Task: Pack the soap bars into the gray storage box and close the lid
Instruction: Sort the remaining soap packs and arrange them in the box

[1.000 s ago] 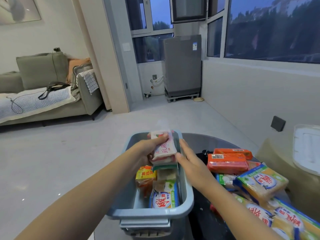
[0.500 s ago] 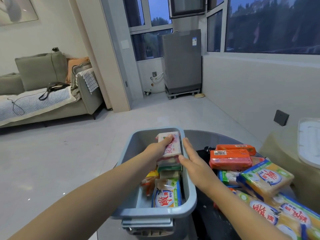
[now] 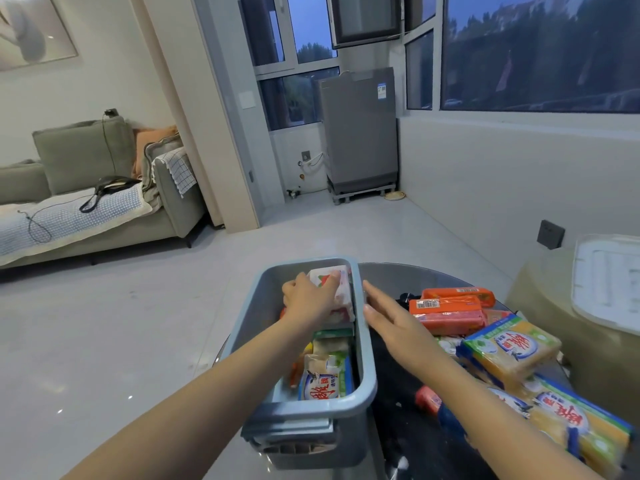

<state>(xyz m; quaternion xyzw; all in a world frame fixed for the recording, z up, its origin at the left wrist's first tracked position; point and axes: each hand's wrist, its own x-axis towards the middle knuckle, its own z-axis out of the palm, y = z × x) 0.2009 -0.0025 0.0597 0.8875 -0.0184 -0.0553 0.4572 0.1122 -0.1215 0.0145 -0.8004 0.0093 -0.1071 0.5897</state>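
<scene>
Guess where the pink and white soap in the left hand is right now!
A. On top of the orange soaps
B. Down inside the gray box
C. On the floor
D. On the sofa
B: the left hand holds the pink and white soap down between the walls of the gray box.

A home living room at dusk: well beyond the left hand (image 3: 308,296), a grey-green fabric sofa (image 3: 104,188) draped with a checked cover lines a pale wall. Farther ahead, a grey top-loading washing machine (image 3: 358,133) stands beneath tall dark windows (image 3: 540,50).
</scene>
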